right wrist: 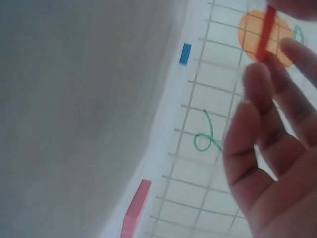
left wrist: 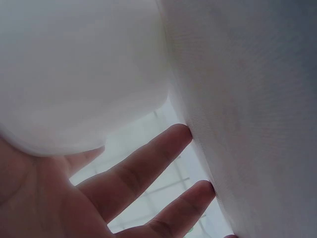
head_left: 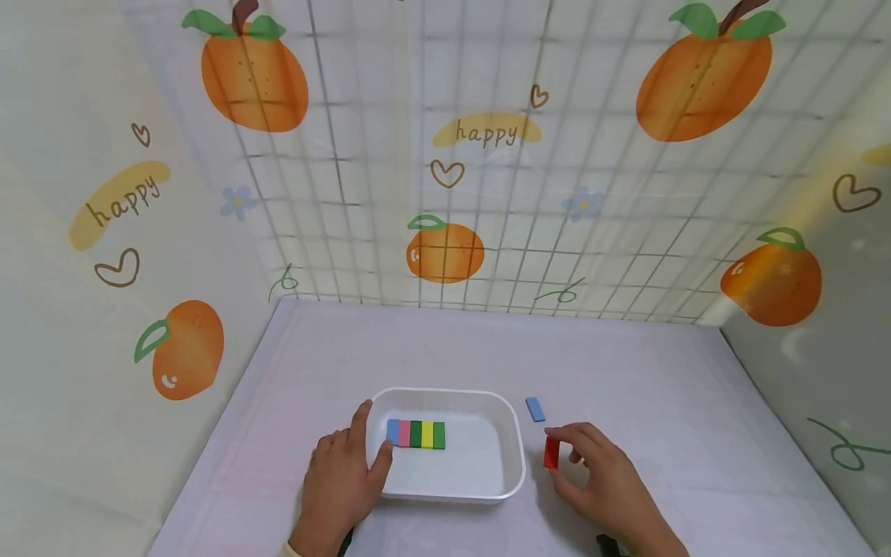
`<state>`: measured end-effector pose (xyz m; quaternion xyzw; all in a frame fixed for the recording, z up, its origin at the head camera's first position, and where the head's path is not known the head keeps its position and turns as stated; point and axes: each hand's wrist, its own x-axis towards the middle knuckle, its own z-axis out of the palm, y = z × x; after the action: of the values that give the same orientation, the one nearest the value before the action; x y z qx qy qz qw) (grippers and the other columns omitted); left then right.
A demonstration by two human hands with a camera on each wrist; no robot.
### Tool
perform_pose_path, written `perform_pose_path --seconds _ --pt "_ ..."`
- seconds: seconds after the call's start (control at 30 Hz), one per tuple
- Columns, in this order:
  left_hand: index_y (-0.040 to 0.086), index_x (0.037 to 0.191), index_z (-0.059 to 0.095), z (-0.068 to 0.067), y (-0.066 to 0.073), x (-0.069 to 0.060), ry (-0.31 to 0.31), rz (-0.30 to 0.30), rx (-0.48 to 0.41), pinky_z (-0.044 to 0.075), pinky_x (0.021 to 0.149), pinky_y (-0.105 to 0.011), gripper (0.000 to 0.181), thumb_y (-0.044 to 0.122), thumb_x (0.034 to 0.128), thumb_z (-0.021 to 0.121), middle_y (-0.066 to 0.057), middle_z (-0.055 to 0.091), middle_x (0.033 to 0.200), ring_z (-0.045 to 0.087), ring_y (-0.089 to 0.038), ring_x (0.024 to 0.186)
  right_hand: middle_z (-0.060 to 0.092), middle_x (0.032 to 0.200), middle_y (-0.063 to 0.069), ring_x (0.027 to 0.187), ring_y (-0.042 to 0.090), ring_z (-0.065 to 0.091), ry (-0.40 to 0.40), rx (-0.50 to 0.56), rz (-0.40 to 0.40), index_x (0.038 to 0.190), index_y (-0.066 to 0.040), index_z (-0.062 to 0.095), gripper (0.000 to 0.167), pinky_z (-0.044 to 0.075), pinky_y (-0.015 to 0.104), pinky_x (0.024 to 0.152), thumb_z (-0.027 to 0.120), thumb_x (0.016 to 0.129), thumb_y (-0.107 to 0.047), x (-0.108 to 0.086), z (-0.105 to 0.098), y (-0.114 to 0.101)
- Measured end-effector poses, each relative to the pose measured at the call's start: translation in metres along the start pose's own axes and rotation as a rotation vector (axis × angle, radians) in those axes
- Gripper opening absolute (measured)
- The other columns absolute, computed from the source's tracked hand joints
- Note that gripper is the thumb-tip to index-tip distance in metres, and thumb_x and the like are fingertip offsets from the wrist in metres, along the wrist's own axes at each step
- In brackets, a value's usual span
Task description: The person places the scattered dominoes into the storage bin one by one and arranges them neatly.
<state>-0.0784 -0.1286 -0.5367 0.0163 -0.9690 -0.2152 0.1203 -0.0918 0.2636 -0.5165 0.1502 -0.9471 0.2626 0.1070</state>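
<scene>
A white tray holds a row of thin pieces, from left to right blue, pink, dark green, yellow and green. My left hand lies at the tray's left side, its thumb over the rim beside the blue piece. The left wrist view shows its fingers extended against the table, outside the tray. Right of the tray, my right hand pinches a red piece between thumb and fingertip; the right wrist view shows this red piece edge-on.
Another blue piece lies on the table beyond my right hand. A pink piece on the table appears in the right wrist view. Cloth walls with orange prints stand behind the table and at both sides.
</scene>
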Motion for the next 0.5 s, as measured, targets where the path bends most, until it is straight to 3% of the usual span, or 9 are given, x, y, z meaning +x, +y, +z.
perform_pose_path --seconds 0.1,0.23,0.5 --pt "0.022 0.161 0.04 -0.001 0.001 0.0 -0.004 0.0 0.0 0.049 0.098 -0.059 0.071 0.052 0.1004 0.062 -0.018 0.072 0.116 0.063 -0.044 0.114 0.059 0.122 -0.018 0.09 0.013 0.061 0.044 0.013 -0.041 0.125 -0.033 0.07 0.055 0.061 0.035 0.076 0.094 0.078 -0.018 0.0 0.0 -0.002" --pt "0.021 0.161 0.04 -0.003 0.002 0.0 -0.01 -0.003 0.001 0.049 0.098 -0.059 0.071 0.052 0.1005 0.062 -0.018 0.072 0.116 0.063 -0.044 0.114 0.06 0.125 -0.017 0.088 0.011 0.061 0.091 0.019 -0.1 0.13 -0.032 0.068 0.06 0.06 0.034 0.075 0.094 0.078 -0.016 0.0 -0.002 -0.006" --pt "0.021 0.161 0.04 -0.004 0.003 -0.001 -0.011 -0.009 0.002 0.049 0.098 -0.059 0.071 0.052 0.1005 0.062 -0.019 0.072 0.117 0.062 -0.045 0.115 0.061 0.127 -0.017 0.087 0.012 0.062 0.099 0.045 -0.127 0.134 -0.032 0.066 0.066 0.061 0.037 0.074 0.095 0.076 -0.016 0.0 -0.003 -0.014"
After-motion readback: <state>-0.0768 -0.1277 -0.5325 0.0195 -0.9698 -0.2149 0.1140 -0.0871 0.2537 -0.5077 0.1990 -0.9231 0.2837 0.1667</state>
